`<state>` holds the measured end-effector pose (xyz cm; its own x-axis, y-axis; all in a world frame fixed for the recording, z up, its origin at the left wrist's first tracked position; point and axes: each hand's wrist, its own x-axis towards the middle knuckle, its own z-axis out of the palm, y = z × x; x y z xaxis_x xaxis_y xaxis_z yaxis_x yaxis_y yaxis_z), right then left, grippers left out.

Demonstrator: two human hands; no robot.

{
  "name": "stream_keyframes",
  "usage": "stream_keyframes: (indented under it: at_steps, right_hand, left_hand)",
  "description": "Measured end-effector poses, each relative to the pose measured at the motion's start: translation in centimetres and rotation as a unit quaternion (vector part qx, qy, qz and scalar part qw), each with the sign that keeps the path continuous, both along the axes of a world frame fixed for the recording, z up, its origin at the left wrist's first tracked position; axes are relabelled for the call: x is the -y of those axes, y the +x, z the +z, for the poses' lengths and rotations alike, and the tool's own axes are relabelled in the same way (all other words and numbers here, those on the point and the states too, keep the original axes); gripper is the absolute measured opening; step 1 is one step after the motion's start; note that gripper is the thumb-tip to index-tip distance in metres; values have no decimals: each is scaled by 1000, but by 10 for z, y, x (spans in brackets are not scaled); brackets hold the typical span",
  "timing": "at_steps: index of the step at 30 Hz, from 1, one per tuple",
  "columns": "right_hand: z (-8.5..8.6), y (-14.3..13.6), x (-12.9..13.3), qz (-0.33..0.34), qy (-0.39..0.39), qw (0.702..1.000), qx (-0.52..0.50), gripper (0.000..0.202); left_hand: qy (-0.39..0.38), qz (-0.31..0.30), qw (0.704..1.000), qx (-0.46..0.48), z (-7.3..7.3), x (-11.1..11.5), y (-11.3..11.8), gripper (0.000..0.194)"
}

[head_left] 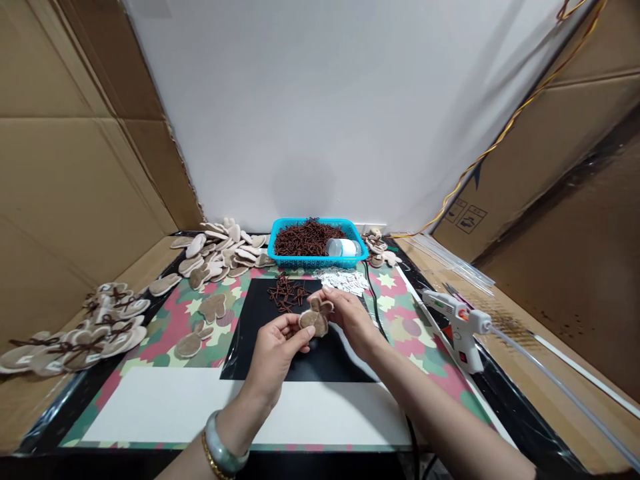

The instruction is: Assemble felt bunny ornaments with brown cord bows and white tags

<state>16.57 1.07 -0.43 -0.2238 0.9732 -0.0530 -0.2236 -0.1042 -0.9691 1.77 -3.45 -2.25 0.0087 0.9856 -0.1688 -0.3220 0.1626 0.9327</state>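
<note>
Between my two hands is a small tan plush bunny-shaped piece, held above a black mat. My left hand pinches its rounded lower part, thumb on the front. The fingers of my right hand close on its ears at the upper right. Just beyond lie a small pile of brown ribbon bows and a heap of white labels. Two more tan plush pieces, one heart-like and one bunny-shaped, rest left of the mat.
At the back stands a blue basket of brown bows with a clear jar. Plush pieces pile at back left; bow-trimmed ones lie at far left. A white glue gun with a glue stick sits right. Cardboard walls flank the table.
</note>
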Motion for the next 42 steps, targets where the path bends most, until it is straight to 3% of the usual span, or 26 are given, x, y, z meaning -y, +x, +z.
stream_keyframes:
  at_steps: [5,8,13,21,28,32,36,39,42]
  right_hand:
    - [6,4,-8,78,37,996,36,36]
    - [3,-1,-6,58,25,998,9,34]
    - [-6,-11,-3,15,-25,998,-54,32]
    - [-5,-6,-9,72,-59,993,-68,48]
    - [-5,-11,-1,80,17,997,-12,31]
    - [-9,-21,-2,96,56,993,35,26]
    - [-10,-18,-4,54,130,979,146,27]
    - [-8,-4,-9,36,169,949,264,19]
    - [-10,7,-15,49,172,932,315,14]
  left_hand:
    - [-5,-28,1000,11,1,-1,-1,29]
    - [-4,-32,999,31,-1,-2,0,29]
    - [-78,-7,995,66,0,-2,0,32]
    - [-55,22,997,46,-1,0,-9,35]
    - [-23,4,998,53,4,0,-20,35]
    - [-5,19,999,48,0,-7,-26,32]
    - [14,82,997,3,-2,-20,-53,33]
    - [32,125,987,-92,9,-30,-96,35]
    - [13,110,974,-199,23,-37,-145,40]
